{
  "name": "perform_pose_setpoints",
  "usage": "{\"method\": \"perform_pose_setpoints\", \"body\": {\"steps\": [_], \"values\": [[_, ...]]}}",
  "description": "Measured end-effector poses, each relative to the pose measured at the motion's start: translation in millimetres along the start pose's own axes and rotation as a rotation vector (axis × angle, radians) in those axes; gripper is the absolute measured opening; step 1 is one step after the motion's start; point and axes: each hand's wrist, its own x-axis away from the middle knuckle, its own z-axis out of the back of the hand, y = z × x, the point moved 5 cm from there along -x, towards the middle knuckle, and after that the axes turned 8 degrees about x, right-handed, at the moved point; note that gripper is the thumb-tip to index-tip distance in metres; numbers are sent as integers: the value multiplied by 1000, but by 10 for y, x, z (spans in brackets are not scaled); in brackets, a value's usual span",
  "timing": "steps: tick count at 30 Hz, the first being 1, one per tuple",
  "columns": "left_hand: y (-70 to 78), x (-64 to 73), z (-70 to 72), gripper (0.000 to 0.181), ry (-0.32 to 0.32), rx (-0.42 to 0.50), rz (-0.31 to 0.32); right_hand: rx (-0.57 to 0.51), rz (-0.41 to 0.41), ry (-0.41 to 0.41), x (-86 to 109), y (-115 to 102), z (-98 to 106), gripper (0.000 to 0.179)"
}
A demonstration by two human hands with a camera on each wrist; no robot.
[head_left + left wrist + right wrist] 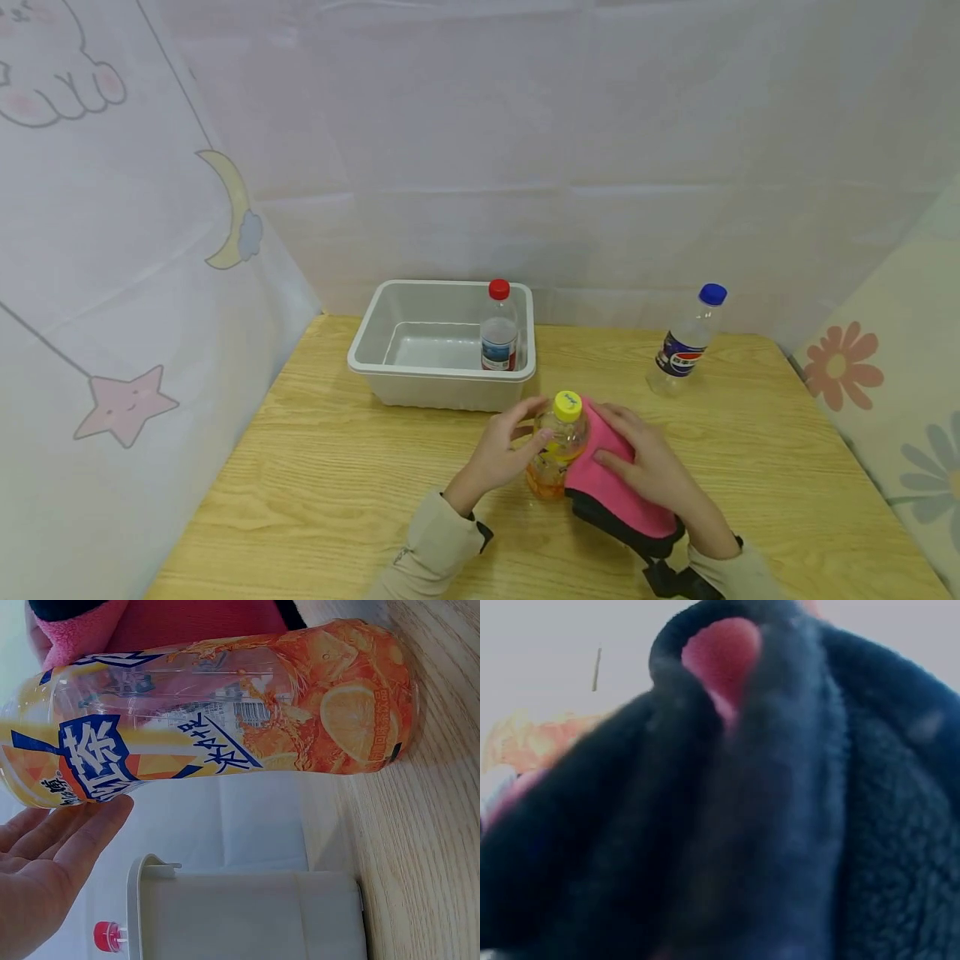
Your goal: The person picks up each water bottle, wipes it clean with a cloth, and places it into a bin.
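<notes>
A clear bottle (558, 450) with a yellow cap and an orange tea label stands upright on the table. My left hand (498, 450) is at its left side; in the left wrist view the fairly straight fingers (94, 832) touch the bottle's upper label. My right hand (652, 458) holds a pink cloth (603, 475) with a black underside against the bottle's right side. Folds of the cloth's black side (772, 825) fill most of the right wrist view and hide the right fingers there.
Behind the hands stands a light grey plastic tub (442, 387). Inside its right end is a red-capped bottle (498, 333). At the back right of the wooden table (315, 483), a blue-capped cola bottle (684, 346) stands. A pale printed sheet (600, 167) hangs behind.
</notes>
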Motion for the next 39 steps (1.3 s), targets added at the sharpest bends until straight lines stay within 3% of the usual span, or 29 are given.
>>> {"method": "perform_pose_setpoints", "body": {"steps": [6,15,20,30,37,39], "values": [[-238,-16,-11,42,13,6,-7,-41,-8,-9,25,98,-120,53],[-277,-24,-21,41,15,15,7,-45,-14,-27,82,245,-348,48],[-286,-20,-27,41,19,20,19,-58,-64,-77,116,313,-482,46],[-255,16,-32,42,23,15,-4,14,-90,-166,166,372,-694,42],[76,31,-48,46,15,-1,4,42,-105,-199,187,392,-772,43],[36,22,-57,48,29,-24,36,55,-103,-201,190,396,-780,44]]}}
